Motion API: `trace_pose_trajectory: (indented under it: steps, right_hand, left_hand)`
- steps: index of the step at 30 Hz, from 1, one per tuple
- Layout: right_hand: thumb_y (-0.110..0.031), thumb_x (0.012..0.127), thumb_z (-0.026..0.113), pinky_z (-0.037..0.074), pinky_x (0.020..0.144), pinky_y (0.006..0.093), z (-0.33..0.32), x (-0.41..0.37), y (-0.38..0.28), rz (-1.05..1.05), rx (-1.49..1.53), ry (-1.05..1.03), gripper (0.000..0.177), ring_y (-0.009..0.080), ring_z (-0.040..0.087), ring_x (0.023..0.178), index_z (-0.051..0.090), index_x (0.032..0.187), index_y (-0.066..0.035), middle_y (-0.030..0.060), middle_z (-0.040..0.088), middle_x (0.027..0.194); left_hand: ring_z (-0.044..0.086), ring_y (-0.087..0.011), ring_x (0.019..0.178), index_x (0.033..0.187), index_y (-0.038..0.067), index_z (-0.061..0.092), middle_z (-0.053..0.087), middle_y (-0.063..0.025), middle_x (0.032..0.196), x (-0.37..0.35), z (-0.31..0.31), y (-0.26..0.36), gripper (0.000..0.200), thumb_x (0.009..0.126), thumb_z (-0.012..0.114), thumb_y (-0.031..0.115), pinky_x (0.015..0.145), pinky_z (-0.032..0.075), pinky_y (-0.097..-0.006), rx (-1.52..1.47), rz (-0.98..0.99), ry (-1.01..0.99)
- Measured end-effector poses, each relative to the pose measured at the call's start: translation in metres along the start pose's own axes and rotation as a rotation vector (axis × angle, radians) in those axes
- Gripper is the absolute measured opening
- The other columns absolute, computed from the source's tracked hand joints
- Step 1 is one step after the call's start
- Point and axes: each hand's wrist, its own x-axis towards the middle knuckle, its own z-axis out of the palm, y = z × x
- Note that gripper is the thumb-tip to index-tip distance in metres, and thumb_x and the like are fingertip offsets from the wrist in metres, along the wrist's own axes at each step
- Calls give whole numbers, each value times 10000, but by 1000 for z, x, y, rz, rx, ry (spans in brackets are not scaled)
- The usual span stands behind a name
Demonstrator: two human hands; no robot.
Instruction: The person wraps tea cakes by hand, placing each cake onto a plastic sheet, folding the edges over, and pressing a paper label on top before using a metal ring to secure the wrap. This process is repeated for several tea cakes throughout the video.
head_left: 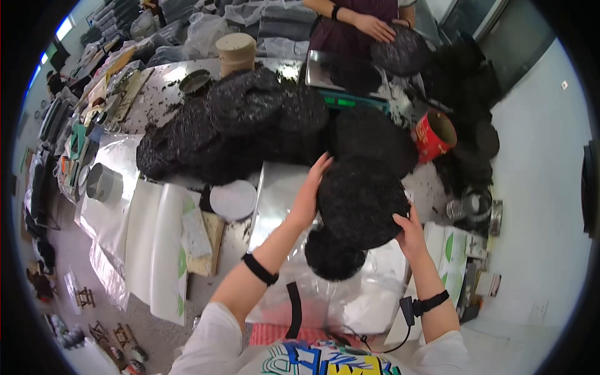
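Between my two hands is a large round disc of black, fibrous material (362, 203). My left hand (312, 190) holds its left edge with the fingers along the rim. My right hand (409, 231) grips the lower right edge, thumb on top. Below the disc, partly covered by it, a smaller black round piece (335, 255) lies over clear plastic sheeting (369, 300). Another black disc (372, 140) lies just beyond the held one. A long heap of black material (231, 125) stretches to the left on the metal table.
Across the table a co-worker's hands (378, 28) rest on another black disc (402, 51). A red tin (435, 136) stands at the right, a beige tub (236, 53) at the back. A white round lid (233, 200) and a paper roll (159, 250) are at the left.
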Motion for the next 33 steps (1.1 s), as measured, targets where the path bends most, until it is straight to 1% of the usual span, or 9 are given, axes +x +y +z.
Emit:
trace_pose_trajectory:
  steps: [2, 6, 11, 13, 14, 16, 26, 30, 33]
  right_hand:
    - [-180, 927, 558, 429, 1029, 378, 3, -20, -6, 73, 135, -44, 455, 220, 539, 1194, 458, 1354, -57, 85, 549, 1311]
    - [-307, 968, 536, 430, 1027, 397, 2, -49, 18, 144, 387, 64, 453, 237, 553, 1180, 491, 1331, -40, 96, 557, 1320]
    - [-360, 982, 458, 409, 1050, 413, -38, -57, 136, -9, 896, 232, 432, 249, 556, 1181, 537, 1296, -76, 86, 582, 1295]
    - [-337, 987, 420, 356, 1089, 449, -43, -61, 151, -22, 993, 343, 445, 288, 495, 1250, 484, 1353, -92, 87, 521, 1368]
    - [-337, 987, 420, 356, 1089, 449, -41, -63, 150, -22, 999, 352, 445, 288, 495, 1250, 484, 1353, -92, 87, 521, 1368]
    - [-348, 982, 418, 351, 1092, 445, -40, -62, 143, 53, 1026, 370, 453, 287, 490, 1259, 485, 1353, -98, 86, 518, 1373]
    - [-288, 959, 515, 397, 1064, 410, -73, -93, 154, -53, 1034, 420, 439, 253, 517, 1234, 483, 1352, -95, 77, 535, 1358]
    - [-149, 919, 607, 396, 1061, 372, -73, -104, 128, -245, 603, 430, 470, 246, 511, 1235, 461, 1347, -22, 112, 539, 1335]
    - [-113, 872, 664, 422, 970, 298, -38, -136, 80, -269, -321, 577, 368, 149, 541, 1117, 564, 1194, 33, 114, 601, 1200]
  left_hand:
    - [390, -233, 1327, 1468, 23, 277, 385, -113, 1469, 6, 23, 18, 548, 1039, 272, 365, 1113, 273, -324, 757, 145, -155]
    - [396, -244, 1326, 1444, 6, 323, 399, -127, 1458, -30, 44, 20, 565, 1028, 336, 388, 1115, 265, -325, 166, 19, -19]
    - [332, -288, 1382, 1417, -8, 363, 378, -180, 1466, -139, -12, -65, 648, 928, 560, 369, 1134, 243, -369, 990, 132, 171]
    - [272, -287, 1413, 1404, -13, 373, 332, -177, 1495, -155, -9, -65, 621, 921, 542, 339, 1154, 208, -399, 1892, 130, 123]
    - [272, -287, 1413, 1404, -13, 373, 332, -177, 1495, -147, -6, -65, 621, 921, 542, 339, 1154, 208, -399, 1895, 124, 112]
    - [222, -285, 1434, 1420, -13, 352, 308, -174, 1510, -118, 3, -68, 661, 916, 540, 371, 1161, 196, -412, 1735, 219, -670]
    - [149, -290, 1453, 1463, -23, 245, 194, -175, 1554, -98, -37, -142, 697, 957, 448, 411, 1175, 164, -422, 1887, -238, -950]
    - [150, -307, 1451, 1466, -32, 224, 203, -193, 1545, -109, -49, -166, 736, 938, 467, 421, 1175, 153, -442, 1902, -69, -817]
    - [208, -314, 1430, 1441, -34, 274, 250, -202, 1520, -110, -54, -168, 708, 921, 505, 387, 1158, 203, -442, 1866, -59, -847]
